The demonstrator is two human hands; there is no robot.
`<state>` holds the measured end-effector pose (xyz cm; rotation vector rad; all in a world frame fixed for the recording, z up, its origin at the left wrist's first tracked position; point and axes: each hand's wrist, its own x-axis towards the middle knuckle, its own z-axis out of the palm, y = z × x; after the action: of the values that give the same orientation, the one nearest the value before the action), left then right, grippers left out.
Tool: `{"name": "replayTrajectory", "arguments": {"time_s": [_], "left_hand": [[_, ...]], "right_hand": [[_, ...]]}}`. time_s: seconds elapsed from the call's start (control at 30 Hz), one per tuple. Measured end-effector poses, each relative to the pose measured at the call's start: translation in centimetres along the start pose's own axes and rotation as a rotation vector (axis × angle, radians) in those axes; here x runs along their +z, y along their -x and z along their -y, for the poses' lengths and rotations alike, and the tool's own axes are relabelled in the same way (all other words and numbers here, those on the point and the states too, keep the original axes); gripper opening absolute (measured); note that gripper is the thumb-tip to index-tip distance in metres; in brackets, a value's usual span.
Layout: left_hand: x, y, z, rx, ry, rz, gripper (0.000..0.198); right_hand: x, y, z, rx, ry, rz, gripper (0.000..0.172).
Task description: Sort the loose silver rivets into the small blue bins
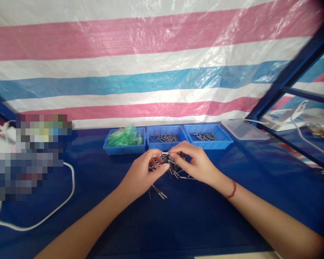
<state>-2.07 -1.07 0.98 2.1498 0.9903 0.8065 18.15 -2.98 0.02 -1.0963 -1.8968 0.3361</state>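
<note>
A loose pile of silver blind rivets (173, 170) with thin stems lies on the blue table, under and between my hands. My right hand (192, 160) pinches one rivet (165, 153) between thumb and fingertips, just above the pile. Close by on the left, my left hand (147, 169) has its thumb apart from its curved fingers. Its index fingertip is at the rivet's other end; whether it touches cannot be made out. A few stray rivets (160, 194) lie nearer to me, below my left hand.
Behind the pile stand three blue bins: one with green plastic packets (125, 136), the middle bin (166, 146) and right bin (212, 145) with rivets. A clear plastic lid (244, 130) lies right. A white cable (73, 180) loops left, beside blurred-out items. Striped sheeting (140, 82) hangs behind.
</note>
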Motion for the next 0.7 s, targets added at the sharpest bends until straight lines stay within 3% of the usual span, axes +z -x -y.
{"name": "replayTrajectory", "arguments": {"time_s": [0.17, 0.27, 0.37, 0.5, 0.63, 0.7], "left_hand": [[-2.3, -0.1, 0.0, 0.136, -0.308, 0.242, 0.025], [-3.2, 0.2, 0.1, 0.161, -0.435, 0.336, 0.028], [-3.8, 0.8, 0.3, 0.12, -0.446, 0.424, 0.039], [-4.1, 1.1, 0.3, 0.109, -0.387, 0.501, 0.039], [-2.8, 0.7, 0.4, 0.152, -0.409, 0.494, 0.02], [-1.7, 0.4, 0.6, 0.188, -0.436, 0.465, 0.015]], "right_hand": [[-3.8, -0.8, -3.6, 0.046, 0.502, -0.233, 0.021], [-5.5, -0.7, -5.7, 0.167, 0.801, -0.169, 0.025], [-6.0, -0.6, -5.8, 0.206, 0.948, -0.125, 0.025], [-5.1, -0.8, -3.5, 0.068, 0.866, -0.082, 0.023], [-3.8, -0.7, -0.9, -0.071, 0.599, 0.23, 0.02], [-3.3, -0.3, 0.0, -0.051, 0.468, 0.374, 0.023]]}}
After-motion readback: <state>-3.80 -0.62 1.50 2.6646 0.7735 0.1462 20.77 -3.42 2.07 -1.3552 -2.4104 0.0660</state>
